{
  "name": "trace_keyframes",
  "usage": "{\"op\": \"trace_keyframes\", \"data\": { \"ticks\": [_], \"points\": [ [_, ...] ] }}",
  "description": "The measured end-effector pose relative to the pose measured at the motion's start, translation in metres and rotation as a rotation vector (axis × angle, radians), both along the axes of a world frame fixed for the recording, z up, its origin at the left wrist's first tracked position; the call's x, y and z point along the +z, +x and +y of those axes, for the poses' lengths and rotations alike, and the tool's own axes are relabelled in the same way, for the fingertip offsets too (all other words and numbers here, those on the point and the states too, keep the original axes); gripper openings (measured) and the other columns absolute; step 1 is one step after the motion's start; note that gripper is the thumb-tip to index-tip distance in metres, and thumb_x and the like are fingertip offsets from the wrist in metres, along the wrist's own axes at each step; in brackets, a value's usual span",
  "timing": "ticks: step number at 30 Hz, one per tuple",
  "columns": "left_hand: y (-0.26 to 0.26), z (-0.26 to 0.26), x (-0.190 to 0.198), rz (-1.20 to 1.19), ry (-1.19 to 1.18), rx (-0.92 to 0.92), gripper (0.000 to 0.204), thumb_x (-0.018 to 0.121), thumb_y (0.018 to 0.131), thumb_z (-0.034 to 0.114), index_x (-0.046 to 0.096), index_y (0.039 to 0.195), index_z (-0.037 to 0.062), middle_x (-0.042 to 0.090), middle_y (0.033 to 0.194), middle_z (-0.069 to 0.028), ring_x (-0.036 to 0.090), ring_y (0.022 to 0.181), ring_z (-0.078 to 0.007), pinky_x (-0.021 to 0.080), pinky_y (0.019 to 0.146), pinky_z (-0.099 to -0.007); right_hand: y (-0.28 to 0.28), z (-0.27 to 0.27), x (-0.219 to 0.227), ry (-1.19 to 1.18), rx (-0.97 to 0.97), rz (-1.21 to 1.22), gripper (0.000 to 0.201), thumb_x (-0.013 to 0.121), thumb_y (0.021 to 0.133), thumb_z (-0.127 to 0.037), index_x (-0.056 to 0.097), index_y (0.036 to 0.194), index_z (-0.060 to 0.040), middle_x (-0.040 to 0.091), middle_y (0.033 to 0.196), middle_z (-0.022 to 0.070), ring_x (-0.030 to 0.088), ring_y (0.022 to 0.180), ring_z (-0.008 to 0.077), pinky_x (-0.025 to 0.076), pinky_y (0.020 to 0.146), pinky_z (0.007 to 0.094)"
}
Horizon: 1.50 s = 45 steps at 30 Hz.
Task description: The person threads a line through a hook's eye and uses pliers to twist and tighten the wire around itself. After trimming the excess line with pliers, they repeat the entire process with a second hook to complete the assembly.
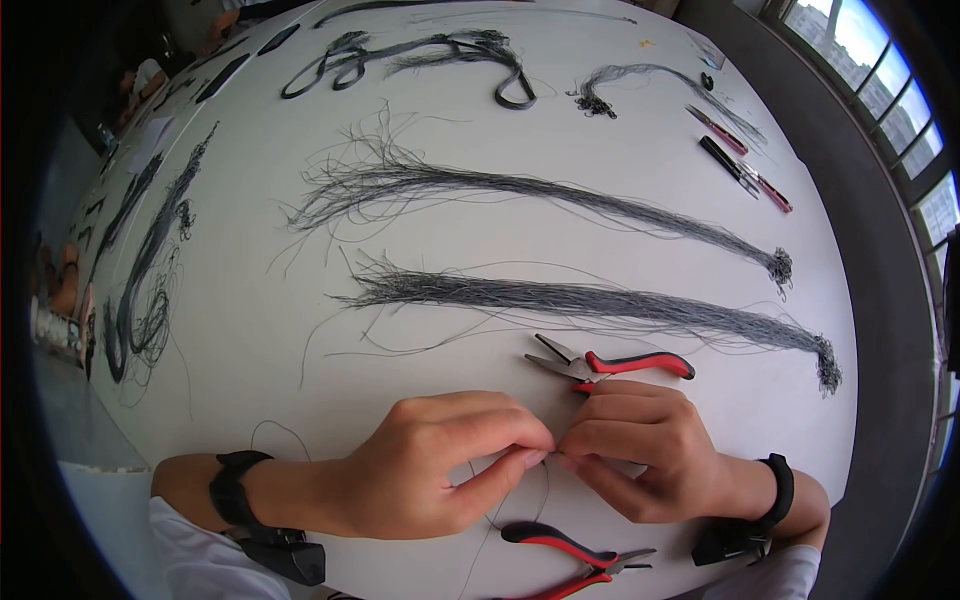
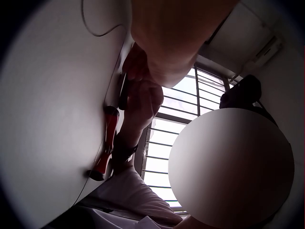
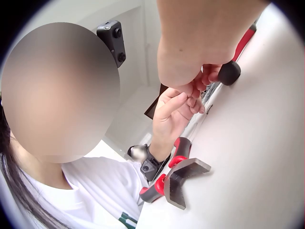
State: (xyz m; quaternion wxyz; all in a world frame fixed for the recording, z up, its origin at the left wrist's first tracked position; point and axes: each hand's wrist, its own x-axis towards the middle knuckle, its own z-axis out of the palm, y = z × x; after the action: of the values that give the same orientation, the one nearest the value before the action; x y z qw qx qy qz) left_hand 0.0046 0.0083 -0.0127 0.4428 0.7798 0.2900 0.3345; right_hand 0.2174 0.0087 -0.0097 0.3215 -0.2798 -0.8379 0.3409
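Observation:
My left hand (image 1: 440,465) and right hand (image 1: 645,450) meet fingertip to fingertip low over the white table, both pinching a thin dark wire (image 1: 547,492). The part between the fingertips is mostly hidden. Strands of it hang below the fingers, and a loop (image 2: 101,34) curves across the table in the left wrist view. Just beyond the right hand lie red-and-black pliers (image 1: 640,364) with jaws spread; the right fingers overlap one handle. A second pair of red-and-black pliers (image 3: 179,179) lies nearer the body, jaws also spread.
Two long bundles of dark wire (image 1: 600,303) (image 1: 560,190) stretch across the table beyond the hands. More coiled wire (image 1: 150,250) lies at the left, with banded hanks (image 1: 440,48) at the back. Black snips (image 1: 728,165) and pink-handled tools (image 1: 725,133) sit at the right. Other people are at the far left.

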Motion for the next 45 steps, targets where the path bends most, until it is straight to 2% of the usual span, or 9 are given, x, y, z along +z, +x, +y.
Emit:
{"op": "trace_keyframes", "data": {
  "ticks": [4,6,10,12,17,30,45],
  "points": [
    [0.0003,-0.0004,-0.0008,-0.006,0.019,0.003,0.012,0.061,0.077,-0.01,0.063,0.086,-0.0027,0.064,0.078,-0.0101,0.063,0.068,-0.0186,0.05,0.06,-0.0256,0.0002,-0.0003,-0.0008,-0.004,-0.001,0.001,0.013,0.064,0.068,0.007,0.06,0.079,0.0004,0.052,0.069,0.0098,0.05,0.059,0.0262,0.041,0.052,0.034],
    [0.0008,-0.0005,-0.0009,-0.014,0.014,0.007,0.011,0.061,0.077,-0.01,0.063,0.086,-0.0025,0.064,0.078,-0.0101,0.063,0.068,-0.0184,0.05,0.061,-0.0256,-0.0003,0.0004,-0.0011,-0.016,-0.016,0.029,0.012,0.064,0.066,0.008,0.062,0.076,0.0005,0.056,0.067,0.0088,0.051,0.055,0.0229,0.038,0.05,0.0313],
    [0.0004,0.0,0.0043,-0.006,-0.041,0.025,0.009,0.061,0.078,-0.008,0.062,0.086,-0.0022,0.065,0.078,-0.0103,0.063,0.069,-0.0182,0.05,0.062,-0.0259,-0.0003,0.0006,0.002,-0.036,-0.024,0.046,0.011,0.064,0.068,0.008,0.061,0.076,0.0012,0.055,0.067,0.0088,0.051,0.055,0.0216,0.037,0.049,0.0302],
    [0.0006,-0.0001,0.0046,-0.012,-0.056,0.03,0.009,0.062,0.078,-0.007,0.062,0.086,-0.002,0.065,0.079,-0.0102,0.063,0.069,-0.0182,0.05,0.063,-0.026,0.0014,-0.0003,0.0013,-0.093,-0.008,0.047,0.014,0.062,0.069,0.008,0.059,0.081,0.0008,0.052,0.068,0.0103,0.049,0.058,0.0264,0.039,0.051,0.0338],
    [0.0024,-0.0005,0.0054,-0.043,-0.076,0.034,0.01,0.066,0.077,-0.005,0.062,0.086,-0.0015,0.065,0.08,-0.0101,0.064,0.07,-0.0184,0.05,0.065,-0.0263,0.002,-0.0004,-0.0012,-0.115,0.004,0.075,0.013,0.061,0.069,0.008,0.059,0.081,0.0012,0.051,0.068,0.0107,0.049,0.058,0.0263,0.039,0.051,0.0337],
    [0.0004,0.0009,0.0039,-0.005,0.08,0.017,0.014,0.067,0.076,-0.007,0.063,0.088,-0.0017,0.065,0.082,-0.0111,0.064,0.071,-0.0189,0.051,0.061,-0.0264,0.0011,-0.0009,0.0035,-0.212,0.018,0.095,0.007,0.063,0.073,0.004,0.06,0.079,0.0024,0.055,0.068,0.0091,0.051,0.056,0.0201,0.041,0.048,0.029],
    [0.0009,-0.0005,0.0,-0.032,0.092,0.028,0.012,0.066,0.077,-0.005,0.061,0.087,-0.0004,0.063,0.08,-0.0095,0.062,0.069,-0.0197,0.05,0.06,-0.0275,0.0013,0.0011,0.0023,-0.203,0.03,0.076,0.006,0.065,0.075,0.003,0.061,0.078,0.0012,0.055,0.067,0.0084,0.051,0.055,0.0212,0.039,0.05,0.0305]
  ]
}}
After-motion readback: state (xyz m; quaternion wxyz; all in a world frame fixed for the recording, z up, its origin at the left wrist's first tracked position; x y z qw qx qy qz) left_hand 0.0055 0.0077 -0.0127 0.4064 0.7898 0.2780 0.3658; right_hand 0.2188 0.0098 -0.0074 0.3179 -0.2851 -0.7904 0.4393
